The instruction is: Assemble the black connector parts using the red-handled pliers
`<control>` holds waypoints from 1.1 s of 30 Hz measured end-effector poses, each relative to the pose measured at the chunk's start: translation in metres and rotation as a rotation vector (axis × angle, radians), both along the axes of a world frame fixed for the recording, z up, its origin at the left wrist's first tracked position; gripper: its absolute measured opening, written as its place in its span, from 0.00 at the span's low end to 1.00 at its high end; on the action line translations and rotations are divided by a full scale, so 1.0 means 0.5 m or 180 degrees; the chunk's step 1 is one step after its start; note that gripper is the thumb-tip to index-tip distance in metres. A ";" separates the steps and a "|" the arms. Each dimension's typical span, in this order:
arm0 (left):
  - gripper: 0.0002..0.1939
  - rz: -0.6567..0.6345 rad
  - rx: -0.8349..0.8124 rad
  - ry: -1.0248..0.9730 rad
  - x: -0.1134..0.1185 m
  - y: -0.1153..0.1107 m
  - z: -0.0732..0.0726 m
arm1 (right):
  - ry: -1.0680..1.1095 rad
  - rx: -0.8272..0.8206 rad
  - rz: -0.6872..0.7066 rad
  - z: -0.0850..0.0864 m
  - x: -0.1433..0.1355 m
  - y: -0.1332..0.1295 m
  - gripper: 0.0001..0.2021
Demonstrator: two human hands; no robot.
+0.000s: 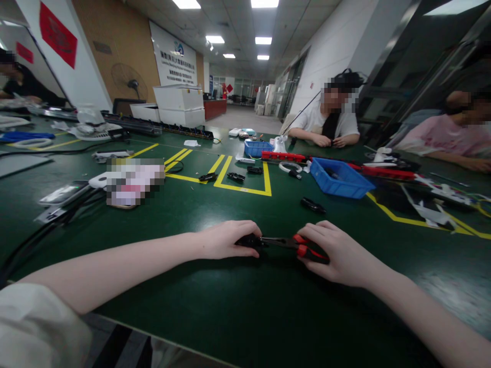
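Observation:
In the head view my left hand [233, 239] is closed round a small black part [251, 241], low over the green table [184, 301]. What kind of part it is, I cannot make out. My right hand [333, 250] grips needle-nose pliers [303, 245] by their red and black handles. The pliers' thin jaws point left and meet the right end of the black part. Whether the jaws are closed on it cannot be told. A similar black piece [313, 205] lies on the table beyond my right hand.
Several small black pieces [236, 177] lie around yellow tape outlines. Farther right stands a blue bin [339, 176], with a smaller blue bin [259, 148] behind it. A phone [136, 183] and black cables [65, 220] lie at left. Across the table sits a co-worker [326, 120].

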State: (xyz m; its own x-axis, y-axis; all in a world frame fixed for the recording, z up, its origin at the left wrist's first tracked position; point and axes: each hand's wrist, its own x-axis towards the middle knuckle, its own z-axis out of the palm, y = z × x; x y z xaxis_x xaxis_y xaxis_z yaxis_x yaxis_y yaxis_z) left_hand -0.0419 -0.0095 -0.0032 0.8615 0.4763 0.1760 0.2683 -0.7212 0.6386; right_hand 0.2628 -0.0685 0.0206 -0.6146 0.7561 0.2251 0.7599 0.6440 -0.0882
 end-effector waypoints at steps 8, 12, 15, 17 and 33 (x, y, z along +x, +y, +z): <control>0.17 -0.0048 -0.0170 0.0006 -0.001 0.006 0.001 | -0.0078 -0.0236 -0.0146 0.010 -0.004 -0.004 0.14; 0.15 -0.0042 -0.0410 -0.0016 -0.002 0.008 0.006 | -0.0030 0.0008 -0.0109 0.010 -0.003 -0.004 0.15; 0.14 -0.0016 -0.0516 -0.0059 -0.003 0.007 0.009 | -0.0016 0.0095 -0.0098 0.004 -0.004 -0.004 0.14; 0.14 -0.0028 -0.0534 -0.0063 -0.003 0.006 0.009 | -0.0002 0.0009 -0.0106 -0.001 -0.005 -0.004 0.14; 0.19 0.0090 -0.0035 0.0035 0.005 0.008 -0.004 | 0.0076 -0.0414 -0.0372 0.008 -0.018 -0.021 0.10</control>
